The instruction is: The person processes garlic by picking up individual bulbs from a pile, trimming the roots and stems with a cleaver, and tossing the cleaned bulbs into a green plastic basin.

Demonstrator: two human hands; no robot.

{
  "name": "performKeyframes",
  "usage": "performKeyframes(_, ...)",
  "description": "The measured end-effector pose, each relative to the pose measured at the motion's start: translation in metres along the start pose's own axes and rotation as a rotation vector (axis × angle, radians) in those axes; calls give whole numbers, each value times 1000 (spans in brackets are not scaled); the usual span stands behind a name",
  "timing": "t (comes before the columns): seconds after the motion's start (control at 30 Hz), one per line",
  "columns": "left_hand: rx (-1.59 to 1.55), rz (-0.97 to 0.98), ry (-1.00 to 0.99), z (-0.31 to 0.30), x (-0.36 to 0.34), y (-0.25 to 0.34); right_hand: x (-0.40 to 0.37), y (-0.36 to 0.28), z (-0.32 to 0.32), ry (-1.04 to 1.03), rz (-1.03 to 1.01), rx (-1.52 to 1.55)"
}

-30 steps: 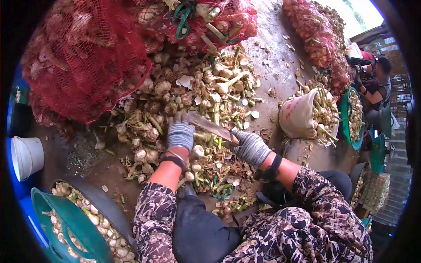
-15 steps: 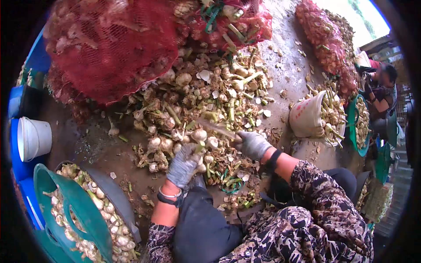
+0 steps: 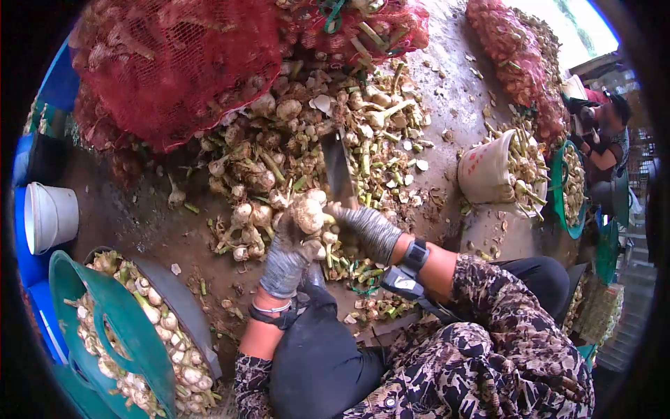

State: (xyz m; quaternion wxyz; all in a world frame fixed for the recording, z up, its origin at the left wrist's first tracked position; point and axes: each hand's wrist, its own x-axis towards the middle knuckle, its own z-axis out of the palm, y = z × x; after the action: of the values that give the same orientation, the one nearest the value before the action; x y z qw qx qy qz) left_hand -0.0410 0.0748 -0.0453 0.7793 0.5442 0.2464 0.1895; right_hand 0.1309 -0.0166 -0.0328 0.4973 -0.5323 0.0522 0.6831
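Note:
My left hand [image 3: 285, 264], in a grey glove, is closed around a garlic bulb [image 3: 308, 215] over the near edge of the garlic pile [image 3: 265, 164]. Just right of the bulb, my right hand [image 3: 371, 229], also gloved, grips a knife [image 3: 338, 167]. The broad blade points up and away over the pile, and the handle is mostly hidden in the fist. Cut stems and loose peel lie around the blade.
Red mesh sacks [image 3: 181, 70] stand beyond the pile. At the lower left is a green basket [image 3: 139, 314] of garlic, with a white bucket [image 3: 54, 218] above it. A tilted bucket [image 3: 483, 171] of stems lies right. A person [image 3: 606, 140] sits far right.
My left hand now holds a larger bulb up in view. My right hand has moved left and nearer, and its wrist has rolled, swinging the blade from pointing left to pointing away.

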Motion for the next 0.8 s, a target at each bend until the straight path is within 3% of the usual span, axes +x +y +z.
performKeyframes(0.03,-65,-97,25,1,-1,-2,2,5,2,-24,33,-35)
performKeyframes(0.13,-175,-2,-8,0,1,1,20,25,-14,16,-86,-396)
performKeyframes(0.17,-173,-1,-6,0,0,4,23,21,-11,23,-366,-636)
performKeyframes(0.23,-395,-98,-59,0,-5,6,11,13,-21,113,-557,-912)
performKeyframes(0.27,-426,-74,-92,-4,-6,-2,-5,-2,-14,208,-484,-1145)
performKeyframes(0.3,-432,-76,-92,-11,-4,-16,-21,-14,-10,176,-559,-1274)
performKeyframes(0.37,555,250,10,-35,2,-68,-36,-25,-14,43,-729,-1600)
performKeyframes(0.47,544,247,-123,-46,-15,-92,-53,-39,1,-83,-729,-1722)
performKeyframes(0.5,363,139,-110,-46,-21,-93,-54,-38,2,-91,-766,-1709)
performKeyframes(0.63,350,63,-106,-43,-21,-92,-51,-38,1,-103,-719,-1782)
performKeyframes(0.73,237,160,-96,-36,-22,-91,-43,-30,-6,-89,-650,-1852)
performKeyframes(0.8,148,102,-124,-28,-22,-67,-41,-29,-13,-116,-652,-1854)
